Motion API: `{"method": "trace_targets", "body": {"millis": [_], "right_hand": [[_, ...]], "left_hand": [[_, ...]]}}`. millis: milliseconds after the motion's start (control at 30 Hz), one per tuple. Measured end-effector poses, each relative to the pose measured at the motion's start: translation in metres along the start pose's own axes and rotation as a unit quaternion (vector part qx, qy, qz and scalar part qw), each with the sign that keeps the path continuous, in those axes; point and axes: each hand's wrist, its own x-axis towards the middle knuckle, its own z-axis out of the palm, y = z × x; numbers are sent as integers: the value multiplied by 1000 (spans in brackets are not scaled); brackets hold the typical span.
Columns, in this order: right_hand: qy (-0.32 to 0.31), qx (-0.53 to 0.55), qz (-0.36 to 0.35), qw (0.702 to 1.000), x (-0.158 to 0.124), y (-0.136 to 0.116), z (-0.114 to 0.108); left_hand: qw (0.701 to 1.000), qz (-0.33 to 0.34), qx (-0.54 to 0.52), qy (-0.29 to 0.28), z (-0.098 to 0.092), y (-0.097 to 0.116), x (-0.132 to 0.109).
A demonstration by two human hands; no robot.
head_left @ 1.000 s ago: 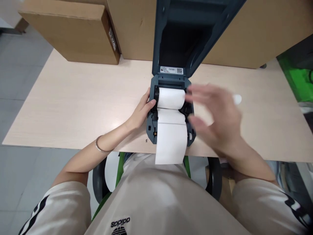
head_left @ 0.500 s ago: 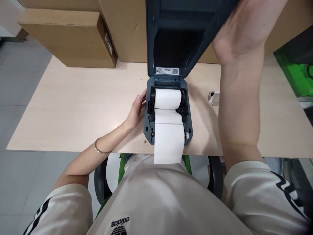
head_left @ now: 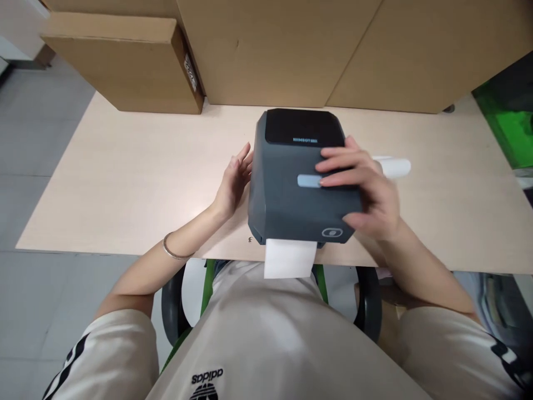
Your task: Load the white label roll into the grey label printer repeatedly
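Down has come the lid [head_left: 302, 178]; right hand [head_left: 366, 191] lies flat, ungripping, atop it, left hand [head_left: 235, 180] open beside. Press evenly, keeping paper [head_left: 289, 258] straight.

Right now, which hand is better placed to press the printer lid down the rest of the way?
Right. The right hand lies flat on the lid, fingers across its top; the left hand only touches the printer's side.
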Motion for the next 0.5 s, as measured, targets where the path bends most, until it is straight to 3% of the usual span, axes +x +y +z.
{"method": "trace_targets", "body": {"millis": [133,300,500], "right_hand": [[8,-58,-45,997,-23,9,20],[79,-60,-158,982,-30,11,36],[46,-117,-116,985,-37,13,43]], "left_hand": [[995,-23,-93,37,6,4,-3],[997,-6,-75,19,3,-2,-1],[999,-3,-45,-17,-2,0,0]]}}
